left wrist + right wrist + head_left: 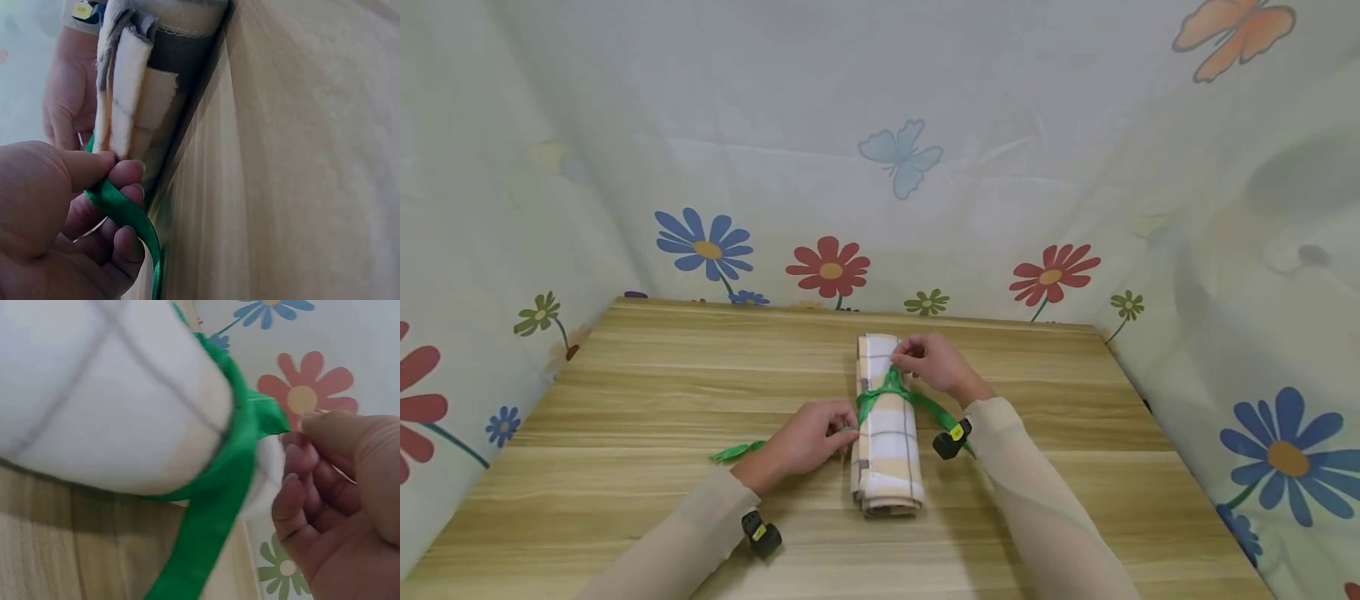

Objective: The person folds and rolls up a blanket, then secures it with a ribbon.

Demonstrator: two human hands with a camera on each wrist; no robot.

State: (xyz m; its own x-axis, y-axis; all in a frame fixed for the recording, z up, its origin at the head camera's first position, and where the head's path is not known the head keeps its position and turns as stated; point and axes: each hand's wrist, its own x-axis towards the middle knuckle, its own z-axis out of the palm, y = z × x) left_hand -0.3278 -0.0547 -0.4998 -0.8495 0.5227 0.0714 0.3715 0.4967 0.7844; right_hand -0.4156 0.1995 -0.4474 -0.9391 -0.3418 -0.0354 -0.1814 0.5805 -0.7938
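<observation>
A rolled plaid cloth (889, 458) in white, cream and grey lies lengthwise on the table, with a green ribbon (889, 388) tied around its middle. At the roll's left side, my left hand (808, 435) pinches the ribbon between thumb and fingers; in the left wrist view a green length (119, 203) trails down past the fingers. Above the far part of the roll, my right hand (942, 367) pinches a short upright piece of ribbon (269, 415) by its tip. A wide ribbon tail (206, 537) hangs beside the roll in the right wrist view. The roll's underside is hidden.
The wooden table (700, 358) spreads out around the roll. One ribbon end (737, 451) lies left of the roll, partly behind the left wrist. Printed fabric (790, 192) with flowers and butterflies stands along the back and both sides. Black wrist cameras (762, 536) sit on both sleeves.
</observation>
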